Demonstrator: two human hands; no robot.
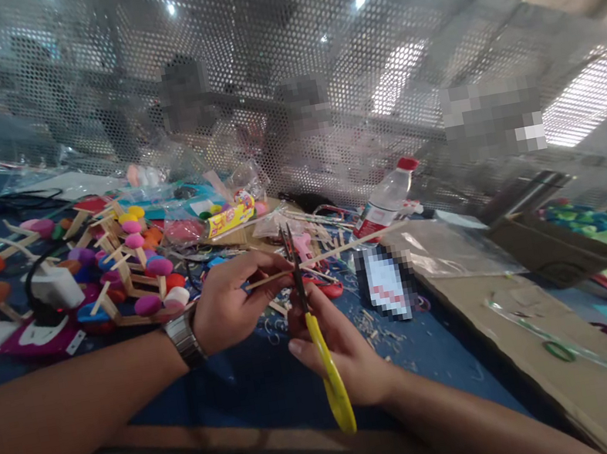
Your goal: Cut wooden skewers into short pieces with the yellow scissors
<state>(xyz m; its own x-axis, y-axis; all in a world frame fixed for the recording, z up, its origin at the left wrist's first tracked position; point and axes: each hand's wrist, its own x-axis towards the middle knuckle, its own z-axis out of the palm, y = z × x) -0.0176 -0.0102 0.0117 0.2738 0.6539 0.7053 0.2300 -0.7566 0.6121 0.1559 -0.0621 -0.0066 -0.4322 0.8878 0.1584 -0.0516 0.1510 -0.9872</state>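
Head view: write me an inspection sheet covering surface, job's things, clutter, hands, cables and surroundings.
Surface: blue tabletop, littered with small scraps.
Job's things: yellow-handled scissors, blades crossing a thin wooden stick.
Clutter: coloured discs and wooden pieces on the left; red-capped bottle beyond the hands.
Hands: left hand holds the stick; right hand grips the scissors.
Cables: black cable beside a white plug.
Surroundings: perforated screen behind; cardboard at right.

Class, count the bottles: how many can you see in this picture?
1: a clear bottle with a red cap, beyond the yellow scissors and to their right. Others may be hidden.
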